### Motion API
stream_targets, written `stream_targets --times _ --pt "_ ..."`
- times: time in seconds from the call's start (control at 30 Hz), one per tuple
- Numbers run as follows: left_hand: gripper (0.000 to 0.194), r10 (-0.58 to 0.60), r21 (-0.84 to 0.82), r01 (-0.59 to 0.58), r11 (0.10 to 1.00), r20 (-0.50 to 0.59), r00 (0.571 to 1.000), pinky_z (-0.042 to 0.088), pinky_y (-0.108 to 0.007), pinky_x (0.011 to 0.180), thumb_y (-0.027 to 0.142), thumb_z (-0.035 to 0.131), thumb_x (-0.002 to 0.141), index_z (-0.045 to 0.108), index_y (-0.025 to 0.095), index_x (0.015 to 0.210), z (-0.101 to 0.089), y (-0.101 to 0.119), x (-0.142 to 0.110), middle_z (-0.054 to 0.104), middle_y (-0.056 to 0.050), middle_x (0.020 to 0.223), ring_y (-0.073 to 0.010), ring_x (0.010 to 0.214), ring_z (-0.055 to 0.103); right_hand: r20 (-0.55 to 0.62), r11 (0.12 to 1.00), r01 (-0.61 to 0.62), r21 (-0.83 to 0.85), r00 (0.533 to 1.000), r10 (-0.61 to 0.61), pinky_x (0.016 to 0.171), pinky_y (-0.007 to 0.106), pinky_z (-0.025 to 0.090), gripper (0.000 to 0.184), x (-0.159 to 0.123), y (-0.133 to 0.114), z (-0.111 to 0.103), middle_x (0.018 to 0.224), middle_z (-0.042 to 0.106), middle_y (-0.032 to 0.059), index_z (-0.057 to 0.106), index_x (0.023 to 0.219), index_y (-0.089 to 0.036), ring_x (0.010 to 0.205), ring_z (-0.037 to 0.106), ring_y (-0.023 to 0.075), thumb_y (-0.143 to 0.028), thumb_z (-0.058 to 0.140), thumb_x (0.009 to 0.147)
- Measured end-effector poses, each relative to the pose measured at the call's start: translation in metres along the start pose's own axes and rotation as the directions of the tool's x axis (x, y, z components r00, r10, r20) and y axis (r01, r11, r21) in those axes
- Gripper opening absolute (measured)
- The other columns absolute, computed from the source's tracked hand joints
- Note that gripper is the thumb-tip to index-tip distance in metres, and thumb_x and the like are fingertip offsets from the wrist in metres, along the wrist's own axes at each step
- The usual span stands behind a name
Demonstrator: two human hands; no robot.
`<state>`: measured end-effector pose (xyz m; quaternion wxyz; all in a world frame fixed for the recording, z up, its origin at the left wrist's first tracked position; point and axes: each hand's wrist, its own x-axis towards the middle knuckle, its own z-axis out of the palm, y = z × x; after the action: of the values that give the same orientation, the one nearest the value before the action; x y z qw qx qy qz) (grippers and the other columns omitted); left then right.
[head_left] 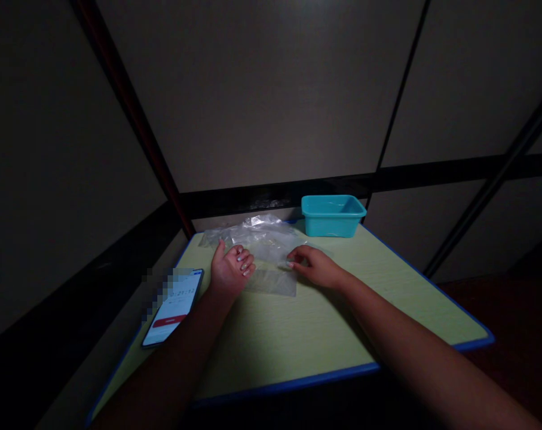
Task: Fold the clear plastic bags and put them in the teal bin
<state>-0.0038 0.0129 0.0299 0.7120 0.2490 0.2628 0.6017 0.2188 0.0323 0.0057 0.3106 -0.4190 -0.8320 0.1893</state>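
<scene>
Several clear plastic bags (264,236), crumpled and overlapping, lie toward the back of the table. One flat clear plastic bag (273,282) is spread between my hands. My right hand (318,267) is at that bag's right side, with thumb and index finger pinched together on thin clear plastic. To the left, my left hand (232,269) is turned palm up beside the bags. Its fingers are loosely curled and the thumb stands apart; I see nothing held in it.
A turquoise plastic basket (331,227) stands at the back right of the table. At the left edge lies a phone (174,310) with a lit timer screen. The light green tabletop (288,340) has a blue rim, and panelled walls (275,107) rise behind and to the left.
</scene>
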Motion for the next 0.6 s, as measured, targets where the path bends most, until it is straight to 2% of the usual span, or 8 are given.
stream_targets --times 0.1,0.2,0.23,0.3,0.4,0.47,0.5,0.6 --pt "0.049 0.003 0.013 -0.003 1.000 0.009 1.000 0.026 -0.019 0.035 0.057 0.029 0.087 0.042 0.018 0.060 0.000 0.000 0.000 0.034 0.004 0.053 -0.0080 0.039 0.034 0.073 0.997 0.055 -0.045 0.996 -0.052 0.064 0.023 0.038 0.015 -0.001 -0.002 -0.002 0.077 0.058 0.0029 0.060 0.080 -0.014 0.070 0.051 0.0134 -0.027 0.062 0.074" --pt "0.048 0.017 0.063 -0.017 0.998 0.013 1.000 0.027 -0.019 0.036 0.059 0.033 0.084 0.041 0.018 0.060 -0.001 -0.001 0.001 0.034 0.005 0.053 -0.0082 0.040 0.035 0.156 0.992 0.098 -0.077 0.984 -0.085 0.063 0.023 0.036 0.022 -0.001 -0.002 -0.004 0.071 0.056 0.0014 0.057 0.069 -0.015 0.068 0.050 0.0130 -0.034 0.067 0.070" --pt "0.048 0.035 0.117 -0.037 0.992 0.022 0.999 0.027 -0.020 0.036 0.059 0.034 0.084 0.041 0.019 0.059 -0.001 -0.002 0.001 0.034 0.005 0.053 -0.0085 0.040 0.035 0.177 0.990 0.107 -0.093 0.980 -0.089 0.063 0.023 0.036 0.025 0.000 -0.002 -0.003 0.070 0.056 0.0012 0.056 0.066 -0.016 0.069 0.049 0.0133 -0.037 0.069 0.069" --pt "0.046 0.125 0.365 -0.144 0.920 0.074 0.989 0.025 -0.021 0.037 0.058 0.033 0.084 0.041 0.020 0.059 -0.001 -0.006 0.001 0.032 0.005 0.053 -0.0090 0.040 0.032 0.205 0.982 0.112 -0.150 0.976 -0.080 0.065 0.024 0.035 0.030 0.000 0.001 -0.002 0.068 0.056 0.0010 0.056 0.065 -0.016 0.071 0.049 0.0143 -0.041 0.072 0.065" --pt "0.038 0.225 0.717 -0.323 0.618 0.232 0.946 0.023 -0.021 0.043 0.050 0.050 0.078 0.043 0.020 0.056 0.001 -0.017 -0.003 0.034 0.005 0.052 -0.0096 0.045 0.030 0.228 0.957 0.093 -0.273 0.973 -0.029 0.065 0.025 0.033 0.036 0.001 0.005 0.000 0.069 0.055 0.0017 0.058 0.064 -0.017 0.075 0.049 0.0171 -0.048 0.075 0.058" --pt "0.030 0.204 0.799 -0.391 0.457 0.334 0.920 0.023 -0.021 0.048 0.038 0.065 0.068 0.047 0.019 0.053 0.003 -0.025 -0.007 0.039 0.005 0.053 -0.0104 0.051 0.033 0.236 0.940 0.090 -0.329 0.972 -0.010 0.064 0.026 0.032 0.041 0.000 0.005 0.000 0.070 0.055 0.0021 0.058 0.064 -0.017 0.076 0.048 0.0182 -0.054 0.075 0.054" --pt "0.027 0.181 0.824 -0.423 0.377 0.382 0.906 0.023 -0.022 0.050 0.033 0.067 0.066 0.048 0.019 0.053 0.004 -0.028 -0.009 0.040 0.005 0.054 -0.0109 0.053 0.033 0.240 0.935 0.093 -0.342 0.971 -0.009 0.064 0.026 0.032 0.043 0.000 0.005 0.000 0.070 0.055 0.0020 0.058 0.064 -0.017 0.076 0.048 0.0182 -0.056 0.074 0.054" --pt "0.022 0.143 0.866 -0.494 0.070 0.482 0.865 0.022 -0.024 0.052 0.032 0.059 0.072 0.049 0.020 0.056 0.005 -0.031 -0.012 0.040 0.005 0.054 -0.0122 0.054 0.034 0.226 0.937 0.094 -0.336 0.974 -0.017 0.065 0.026 0.033 0.043 -0.001 0.002 -0.001 0.069 0.055 0.0021 0.058 0.065 -0.017 0.074 0.048 0.0171 -0.059 0.068 0.061"
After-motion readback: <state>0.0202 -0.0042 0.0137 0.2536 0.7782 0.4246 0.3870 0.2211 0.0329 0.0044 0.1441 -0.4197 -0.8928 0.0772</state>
